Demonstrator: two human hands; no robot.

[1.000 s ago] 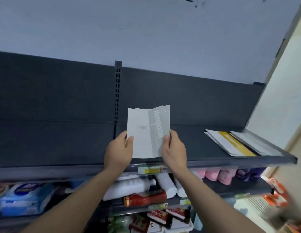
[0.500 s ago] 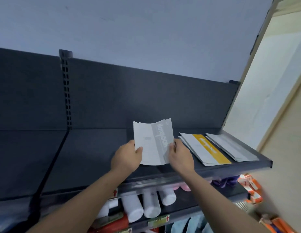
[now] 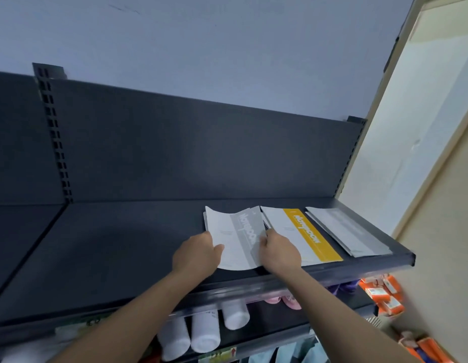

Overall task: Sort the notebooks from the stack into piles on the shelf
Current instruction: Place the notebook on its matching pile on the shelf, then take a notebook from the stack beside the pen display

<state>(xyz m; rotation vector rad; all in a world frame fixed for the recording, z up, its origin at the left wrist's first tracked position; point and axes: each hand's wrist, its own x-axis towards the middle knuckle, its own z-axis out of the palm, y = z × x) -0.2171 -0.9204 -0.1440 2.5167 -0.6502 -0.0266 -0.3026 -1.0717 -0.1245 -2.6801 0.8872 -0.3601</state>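
Lower shelf (image 3: 267,327), nearest, under the front edge of the top one: three white bottles (image 3: 204,334) lying on their sides with ends outward; pink containers (image 3: 276,300) to their right, partly hidden; orange packs (image 3: 384,294) further right, beyond the shelf's right end.

Two bare forearms rising from the lower edge of view to the top shelf (image 3: 110,244), dark, flat, with a raised front lip.

Left hand (image 3: 197,255): over the front edge of the shelf, fingers curled, thumb on top, gripping the left side of the grey notebook (image 3: 235,239).

Right hand (image 3: 278,254): just beside it, fingers pinching the right side of the same notebook.

Grey notebook: white cover with a grey band and pale lettering, bowed between the two hands, low over the right half of the shelf near the front edge. Whether it touches the shelf cannot be told. More cover edges show behind its far corners.

Yellow-banded notebook (image 3: 303,235): flat on the shelf, just right of the held one; the right hand overlaps its near left corner.

Grey pile (image 3: 345,233): flat, at the shelf's right end, beside the yellow-banded one.

Back panel (image 3: 201,153), dark, with a slotted upright (image 3: 55,137) at left. Pale wall (image 3: 227,48) above.
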